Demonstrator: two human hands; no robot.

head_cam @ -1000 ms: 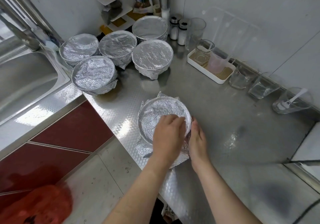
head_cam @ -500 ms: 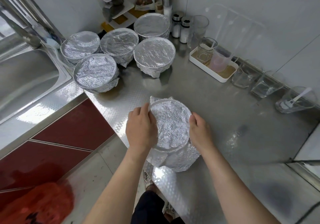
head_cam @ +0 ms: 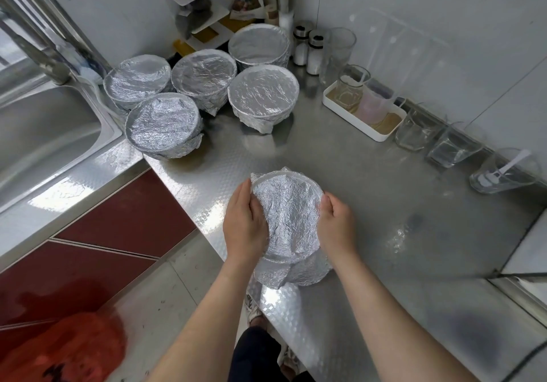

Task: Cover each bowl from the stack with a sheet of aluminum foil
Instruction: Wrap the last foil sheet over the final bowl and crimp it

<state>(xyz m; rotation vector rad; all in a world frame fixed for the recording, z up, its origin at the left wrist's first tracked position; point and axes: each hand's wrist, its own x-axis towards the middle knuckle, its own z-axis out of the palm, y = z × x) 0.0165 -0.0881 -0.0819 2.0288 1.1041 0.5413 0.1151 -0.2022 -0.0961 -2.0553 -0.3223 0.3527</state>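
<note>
Scanning from 9 o'clock, I see the sink (head_cam: pixel 44 133) beside the surface (head_cam: pixel 370 204), then five covered bowls (head_cam: pixel 164 124) clustered at 11 o'clock. My left hand (head_cam: pixel 245 224) cups the left rim of the foil-covered bowl (head_cam: pixel 288 219), fingers curled down its side. That bowl is at centre, right at the surface's front edge, which runs diagonally just left of my left wrist. My right hand (head_cam: pixel 337 227) clamps the right rim, fingers bent against the foil. Bare surface lies open from 12 to 3 o'clock of the bowl. Glasses (head_cam: pixel 453 150) stand along the back at 2 o'clock.
</note>
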